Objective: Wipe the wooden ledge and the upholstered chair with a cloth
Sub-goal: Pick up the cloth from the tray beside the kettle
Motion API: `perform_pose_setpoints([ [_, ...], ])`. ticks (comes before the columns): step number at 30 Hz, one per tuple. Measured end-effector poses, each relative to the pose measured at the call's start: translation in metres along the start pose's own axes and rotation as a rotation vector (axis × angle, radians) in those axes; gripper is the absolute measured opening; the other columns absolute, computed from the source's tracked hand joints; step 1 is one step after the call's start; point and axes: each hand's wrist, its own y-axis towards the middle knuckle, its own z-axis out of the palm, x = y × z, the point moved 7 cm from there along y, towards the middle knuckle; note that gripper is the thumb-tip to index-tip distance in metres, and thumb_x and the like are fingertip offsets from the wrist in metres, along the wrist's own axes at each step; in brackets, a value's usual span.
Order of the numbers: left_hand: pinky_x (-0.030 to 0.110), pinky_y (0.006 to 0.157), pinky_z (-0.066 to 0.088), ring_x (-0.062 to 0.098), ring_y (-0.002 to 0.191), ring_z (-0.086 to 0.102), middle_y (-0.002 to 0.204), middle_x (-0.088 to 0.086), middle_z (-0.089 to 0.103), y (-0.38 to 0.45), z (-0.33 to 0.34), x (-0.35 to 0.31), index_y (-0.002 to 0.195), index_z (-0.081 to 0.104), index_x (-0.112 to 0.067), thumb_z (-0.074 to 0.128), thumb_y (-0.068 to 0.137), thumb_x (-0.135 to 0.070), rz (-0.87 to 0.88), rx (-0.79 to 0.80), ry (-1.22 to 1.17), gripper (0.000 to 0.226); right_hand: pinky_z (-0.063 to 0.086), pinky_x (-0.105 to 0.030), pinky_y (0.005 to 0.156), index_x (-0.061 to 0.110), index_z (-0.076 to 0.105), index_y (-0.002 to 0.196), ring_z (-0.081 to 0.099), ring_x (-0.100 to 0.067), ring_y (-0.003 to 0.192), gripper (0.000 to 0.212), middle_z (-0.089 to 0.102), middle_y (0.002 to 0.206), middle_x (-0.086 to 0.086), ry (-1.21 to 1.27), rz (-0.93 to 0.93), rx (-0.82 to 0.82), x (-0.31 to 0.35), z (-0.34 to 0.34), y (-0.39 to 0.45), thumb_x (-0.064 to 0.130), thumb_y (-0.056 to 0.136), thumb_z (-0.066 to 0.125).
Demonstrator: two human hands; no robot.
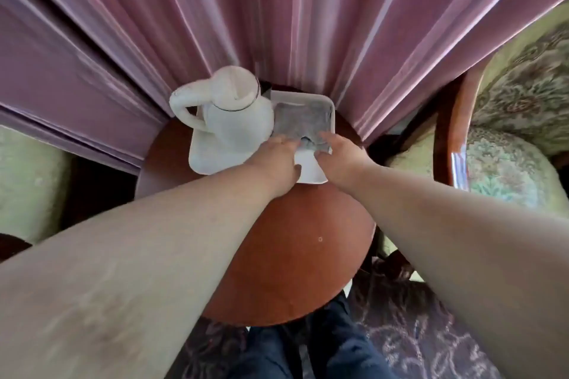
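A grey cloth (303, 120) lies folded in a white tray (311, 172) on a round reddish wooden table (295, 255). My left hand (277, 160) and my right hand (340, 157) both reach onto the tray, fingertips touching the cloth's near edge, which is slightly bunched between them. Whether either hand has a grip on the cloth is unclear. The upholstered chair (517, 144), with green floral fabric and a wooden frame, stands to the right of the table. No wooden ledge can be made out.
A white kettle (234, 114) stands on the tray's left part, close to my left hand. Pink curtains (277, 15) hang right behind the table. Another pale green seat (27, 181) is at the left. Patterned carpet (415, 332) covers the floor.
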Motion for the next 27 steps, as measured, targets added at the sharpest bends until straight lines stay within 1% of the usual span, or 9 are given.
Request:
perform_pose_setpoints([
  [6,0.043,0.113,0.029,0.042,0.139,0.026,0.157,0.018,0.016,0.068,0.039,0.032,0.144,0.041,-0.025,0.050,0.093,-0.025,-0.139,0.055,0.033,0.053,0.037,-0.027,0.094,0.022,0.048,0.140,0.046,-0.033,0.127,0.051,0.038,0.148,-0.014,-0.163,0.006,0.104,-0.026,0.043,0.077,0.006,0.093,0.040],
  [11,0.042,0.115,0.020,0.041,0.143,0.015,0.162,0.017,0.005,0.101,0.061,0.034,0.141,0.042,-0.030,0.042,0.094,-0.042,-0.275,0.016,0.011,0.048,0.015,-0.027,0.112,0.012,0.032,0.149,0.020,-0.031,0.144,0.050,0.020,0.159,-0.017,-0.209,0.098,0.110,-0.031,0.055,0.125,0.026,0.102,0.041],
  [13,0.042,0.115,0.019,0.039,0.145,0.009,0.164,0.013,-0.001,0.101,0.071,0.036,0.148,0.031,-0.032,0.047,0.091,-0.040,-0.285,0.039,0.007,0.059,0.024,-0.029,0.113,0.013,0.042,0.143,0.033,-0.031,0.138,0.048,0.036,0.151,-0.015,-0.083,0.163,-0.014,-0.032,0.055,0.131,0.029,0.098,0.049],
  [15,0.040,0.116,0.016,0.035,0.147,0.002,0.164,0.009,-0.008,0.099,0.077,0.041,0.153,0.018,-0.034,0.045,0.092,-0.039,-0.280,0.067,0.012,0.067,0.039,-0.028,0.099,0.015,0.044,0.137,0.049,-0.031,0.124,0.049,0.048,0.141,-0.014,0.165,0.250,-0.192,-0.035,0.054,0.129,0.020,0.091,0.057],
  [17,0.040,0.116,0.015,0.033,0.147,-0.001,0.163,0.007,-0.014,0.096,0.079,0.045,0.155,0.008,-0.036,0.041,0.093,-0.039,-0.275,0.097,0.045,0.070,0.033,-0.023,0.085,0.015,0.033,0.143,0.050,-0.030,0.116,0.060,0.045,0.141,-0.013,0.340,0.343,-0.271,-0.039,0.057,0.129,0.018,0.089,0.059],
  [19,0.039,0.116,0.013,0.030,0.147,-0.002,0.163,0.006,-0.015,0.095,0.080,0.045,0.154,0.004,-0.039,0.038,0.093,-0.036,-0.269,0.109,0.055,0.070,0.034,-0.017,0.074,0.018,0.035,0.137,0.054,-0.024,0.091,0.059,0.052,0.128,-0.009,0.483,0.491,-0.258,-0.043,0.059,0.132,0.024,0.088,0.067],
  [22,0.039,0.117,0.011,0.029,0.148,-0.003,0.163,0.005,-0.015,0.095,0.078,0.046,0.154,0.005,-0.037,0.042,0.089,-0.025,-0.253,0.115,0.068,0.076,0.033,-0.018,0.038,0.012,0.053,0.096,0.046,-0.016,0.053,0.029,0.064,0.094,-0.006,0.263,0.488,-0.115,-0.043,0.054,0.143,0.031,0.082,0.069],
  [24,0.039,0.119,0.010,0.029,0.148,-0.003,0.163,0.004,-0.016,0.093,0.077,0.047,0.154,0.007,-0.037,0.047,0.085,-0.021,-0.255,0.135,0.085,0.081,0.038,-0.021,0.044,0.016,0.056,0.082,0.054,-0.016,0.055,0.023,0.065,0.078,-0.001,0.155,0.425,-0.034,-0.039,0.053,0.145,0.036,0.077,0.066],
  [27,0.041,0.119,0.012,0.032,0.148,0.001,0.164,0.008,-0.012,0.094,0.071,0.044,0.154,0.016,-0.034,0.049,0.087,-0.027,-0.256,0.169,0.112,0.075,0.055,-0.028,0.071,0.020,0.061,0.102,0.065,-0.022,0.076,0.037,0.066,0.084,-0.001,0.150,0.326,0.009,-0.030,0.053,0.139,0.040,0.072,0.065],
])
